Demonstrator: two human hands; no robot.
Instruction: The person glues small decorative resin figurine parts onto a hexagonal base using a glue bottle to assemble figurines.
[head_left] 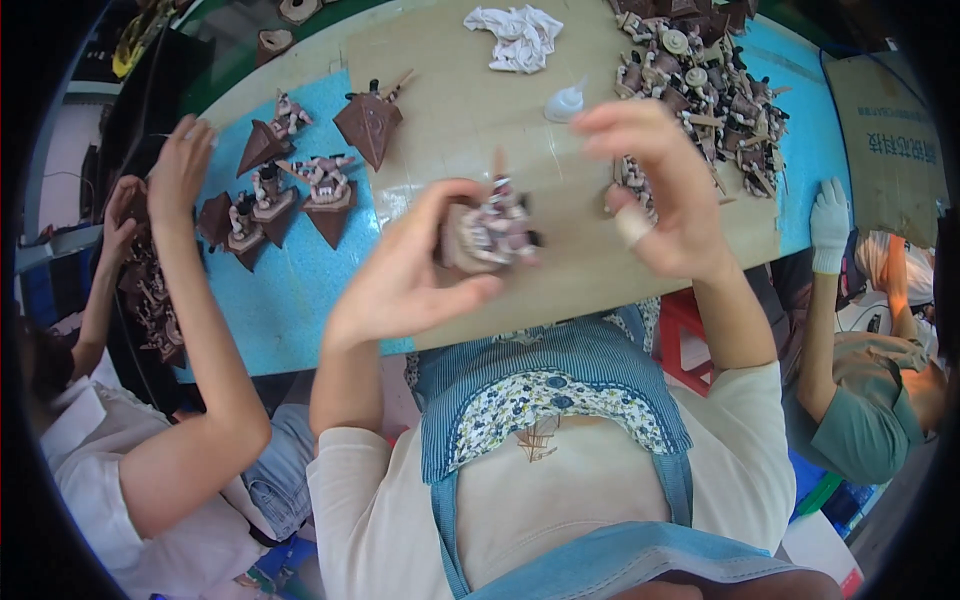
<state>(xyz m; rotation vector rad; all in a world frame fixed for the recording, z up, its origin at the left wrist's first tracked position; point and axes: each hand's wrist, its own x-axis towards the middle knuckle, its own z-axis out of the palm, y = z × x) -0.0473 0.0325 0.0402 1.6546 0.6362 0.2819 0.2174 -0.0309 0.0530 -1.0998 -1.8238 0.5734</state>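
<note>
In my left hand (395,280) is a small painted figurine (490,232) with pale and brown parts and a spike pointing up, gripped between thumb and fingers over the table. My right hand (670,190) is raised to the right of it, fingers curved and apart, apparently with nothing in them; a pale wrap covers part of its thumb. Just past its fingertips lies a whitish translucent object (565,102), its kind unclear. Partly behind my right hand sits another figurine (632,180).
Several figurines on brown pointed bases (328,190) stand at the left on a blue mat (300,320). A heap of figurines (700,80) fills the far right. A crumpled white cloth (515,38) lies at the back. Co-workers' arms (205,290) reach in at both sides; one wears a white glove (829,225).
</note>
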